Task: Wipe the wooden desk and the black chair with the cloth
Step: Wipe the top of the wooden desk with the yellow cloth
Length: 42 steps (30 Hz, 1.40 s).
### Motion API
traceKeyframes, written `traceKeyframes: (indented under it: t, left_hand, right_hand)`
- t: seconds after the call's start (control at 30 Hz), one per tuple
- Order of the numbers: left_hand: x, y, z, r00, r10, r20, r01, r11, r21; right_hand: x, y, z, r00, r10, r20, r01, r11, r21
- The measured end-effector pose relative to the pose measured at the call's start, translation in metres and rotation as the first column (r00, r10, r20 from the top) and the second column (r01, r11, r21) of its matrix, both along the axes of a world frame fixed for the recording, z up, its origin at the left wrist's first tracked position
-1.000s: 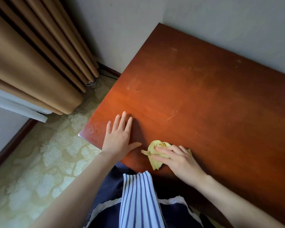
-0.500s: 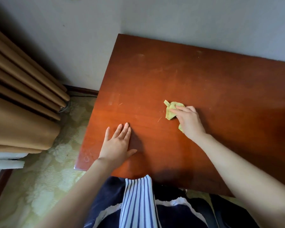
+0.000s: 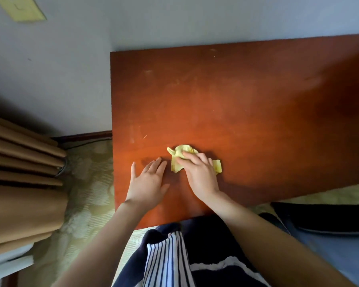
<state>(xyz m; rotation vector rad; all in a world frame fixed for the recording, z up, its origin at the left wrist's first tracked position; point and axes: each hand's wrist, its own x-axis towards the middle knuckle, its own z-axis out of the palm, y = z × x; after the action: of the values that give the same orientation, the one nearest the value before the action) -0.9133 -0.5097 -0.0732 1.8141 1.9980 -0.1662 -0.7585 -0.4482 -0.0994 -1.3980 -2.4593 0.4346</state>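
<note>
The right hand (image 3: 200, 175) presses the yellow cloth (image 3: 176, 163) beneath nearly straight fingers onto the desk (image 3: 236, 100); the left hand (image 3: 147, 183) lies flat alongside.

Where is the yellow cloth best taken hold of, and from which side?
Probably pinch the bunched left part of the yellow cloth, coming from above and from the left. It rises in folds there and lies uncovered; the right hand presses its middle, and only a small corner shows on the right.
</note>
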Motion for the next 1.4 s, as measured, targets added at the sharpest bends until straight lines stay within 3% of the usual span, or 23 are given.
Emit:
traceKeyframes:
  t: [0.37,0.57,0.9,1.0,1.13,1.2,1.4]
  left_hand:
    - [0.016,0.035,-0.004,0.997,-0.056,0.054,0.055,0.998,0.012]
    - [0.047,0.059,-0.011,0.998,-0.029,-0.05,0.028,0.999,-0.027]
    - [0.083,0.106,-0.026,0.943,-0.264,-0.203,0.253,0.964,-0.078]
    - [0.083,0.111,-0.028,0.944,-0.264,-0.199,0.25,0.964,-0.092]
    - [0.083,0.112,-0.028,0.952,-0.257,-0.166,0.242,0.965,-0.106]
    - [0.083,0.113,-0.027,0.954,-0.254,-0.156,0.239,0.965,-0.11]
    - [0.082,0.118,-0.022,0.946,-0.275,-0.173,0.254,0.958,-0.13]
  right_hand:
    - [0.077,-0.019,-0.019,0.995,0.098,-0.037,-0.091,0.984,0.155]
    - [0.133,0.056,-0.015,0.999,-0.006,-0.031,0.012,0.983,0.182]
    - [0.165,0.209,-0.006,0.995,-0.074,0.069,0.062,0.985,0.16]
    - [0.156,0.239,-0.005,0.983,-0.182,0.0,0.181,0.979,0.098]
    - [0.127,0.241,-0.01,0.893,-0.426,-0.145,0.417,0.905,-0.086]
    - [0.115,0.229,-0.009,0.907,-0.397,-0.14,0.388,0.917,-0.09]
    - [0.088,0.157,0.003,0.97,-0.105,-0.22,0.105,0.994,-0.011]
